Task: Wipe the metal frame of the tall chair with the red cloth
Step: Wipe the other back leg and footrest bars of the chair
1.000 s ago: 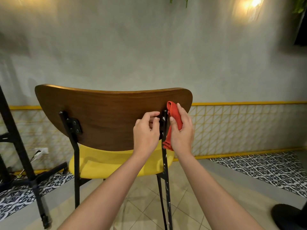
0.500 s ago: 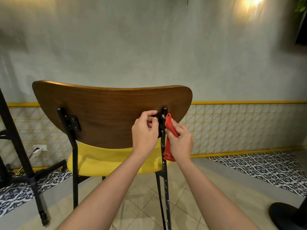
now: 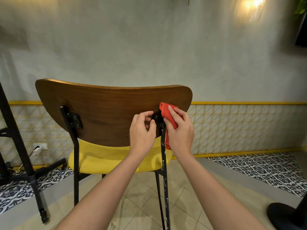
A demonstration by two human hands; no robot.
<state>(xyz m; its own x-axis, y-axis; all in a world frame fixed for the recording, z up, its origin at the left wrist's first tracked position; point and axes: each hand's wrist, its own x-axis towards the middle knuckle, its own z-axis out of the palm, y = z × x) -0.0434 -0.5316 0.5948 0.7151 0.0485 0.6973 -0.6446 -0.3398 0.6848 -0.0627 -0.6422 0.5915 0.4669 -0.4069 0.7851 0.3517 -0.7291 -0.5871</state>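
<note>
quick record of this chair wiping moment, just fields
tool: red cloth, folded, its top end at the top of the right rear post
right: right hand holds the cloth against that post, with the tail hanging below the palm
left: left hand, fingers curled at the mounting bracket; grip unclear
chair: wooden backrest, yellow seat
untouched: left rear post, no hand on it
wear: pale scuffs down the right rear post
</note>
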